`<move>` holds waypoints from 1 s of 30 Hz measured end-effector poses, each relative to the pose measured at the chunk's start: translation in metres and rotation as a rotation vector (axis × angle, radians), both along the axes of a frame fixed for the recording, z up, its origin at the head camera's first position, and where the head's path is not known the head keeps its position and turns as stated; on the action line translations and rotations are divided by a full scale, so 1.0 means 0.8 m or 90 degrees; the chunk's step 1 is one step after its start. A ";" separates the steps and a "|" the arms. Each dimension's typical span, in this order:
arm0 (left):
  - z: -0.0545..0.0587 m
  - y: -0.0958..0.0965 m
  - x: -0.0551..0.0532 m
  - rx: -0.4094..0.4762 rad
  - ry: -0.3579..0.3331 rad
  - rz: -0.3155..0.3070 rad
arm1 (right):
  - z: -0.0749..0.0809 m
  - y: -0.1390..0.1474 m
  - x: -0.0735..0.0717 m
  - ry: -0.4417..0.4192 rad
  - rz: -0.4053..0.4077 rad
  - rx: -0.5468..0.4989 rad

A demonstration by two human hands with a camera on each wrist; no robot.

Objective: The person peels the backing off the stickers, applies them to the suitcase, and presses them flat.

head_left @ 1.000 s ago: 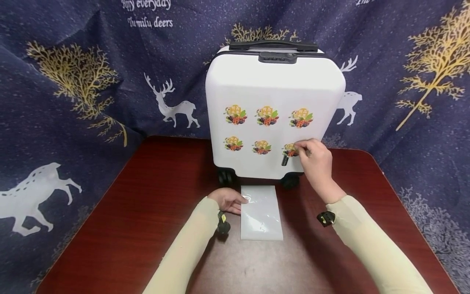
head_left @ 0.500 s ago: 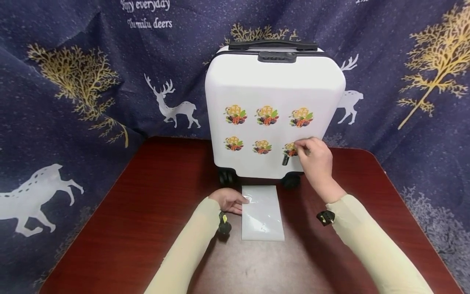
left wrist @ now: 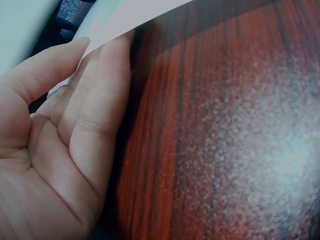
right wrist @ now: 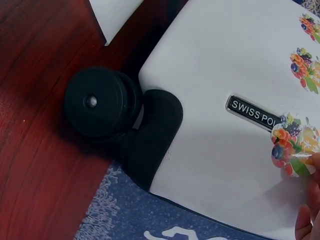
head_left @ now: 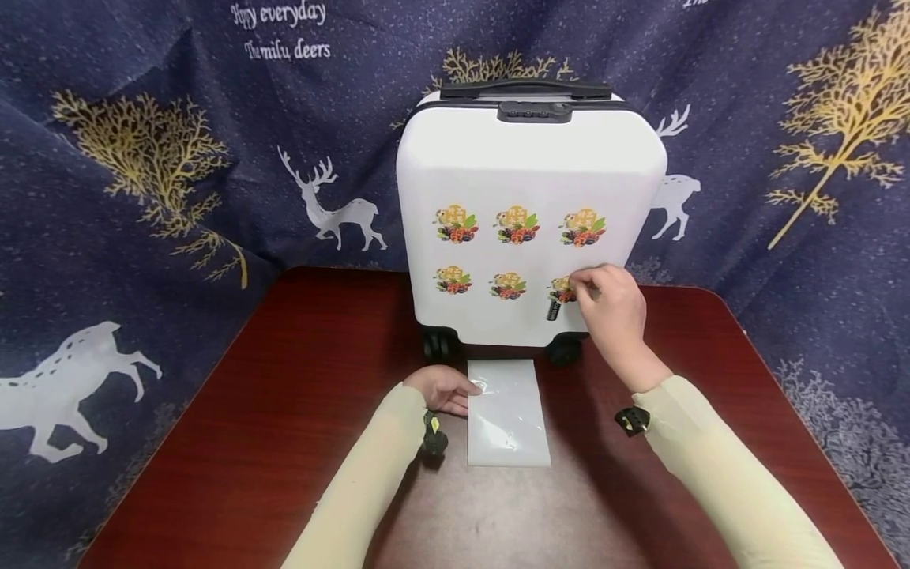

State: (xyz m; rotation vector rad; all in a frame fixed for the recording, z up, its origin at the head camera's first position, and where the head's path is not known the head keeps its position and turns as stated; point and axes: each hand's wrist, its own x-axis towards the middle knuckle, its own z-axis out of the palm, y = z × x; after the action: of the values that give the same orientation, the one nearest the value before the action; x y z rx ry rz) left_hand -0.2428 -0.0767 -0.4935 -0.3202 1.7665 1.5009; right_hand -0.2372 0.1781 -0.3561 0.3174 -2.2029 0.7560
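A white suitcase (head_left: 533, 146) stands upright on the table, with fruit-patterned stickers in two rows on its front. My right hand (head_left: 613, 307) pinches the edge of the lower right sticker (head_left: 559, 288). In the right wrist view, that fruit sticker (right wrist: 290, 146) lies against the shell and overlaps the end of a black brand plate (right wrist: 251, 112); only a few fingertips show at the frame's edge. My left hand (head_left: 442, 389) holds the left edge of a glossy white sheet (head_left: 506, 431) between thumb and fingers. The left wrist view shows the thumb on top and fingers beneath the sheet (left wrist: 117, 22).
The dark red wooden table (head_left: 320, 340) carries everything. Black wheels (head_left: 564, 350) support the suitcase just behind the sheet. A dark blue curtain (head_left: 213, 47) with deer and tree prints hangs close behind the suitcase and around the table.
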 end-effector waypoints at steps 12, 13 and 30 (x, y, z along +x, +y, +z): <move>-0.001 0.000 -0.001 -0.003 -0.002 0.002 | 0.001 -0.001 0.001 0.002 -0.016 0.008; -0.001 0.000 -0.001 -0.003 -0.002 0.002 | 0.001 -0.001 0.001 0.001 -0.017 0.007; 0.000 -0.001 0.001 0.002 -0.002 -0.006 | -0.005 0.006 0.003 0.007 -0.020 -0.020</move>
State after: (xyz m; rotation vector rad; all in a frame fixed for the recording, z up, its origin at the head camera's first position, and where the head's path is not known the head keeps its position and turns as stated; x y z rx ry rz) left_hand -0.2424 -0.0777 -0.4938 -0.3136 1.7609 1.4953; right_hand -0.2349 0.1829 -0.3597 0.2710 -2.1791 0.7692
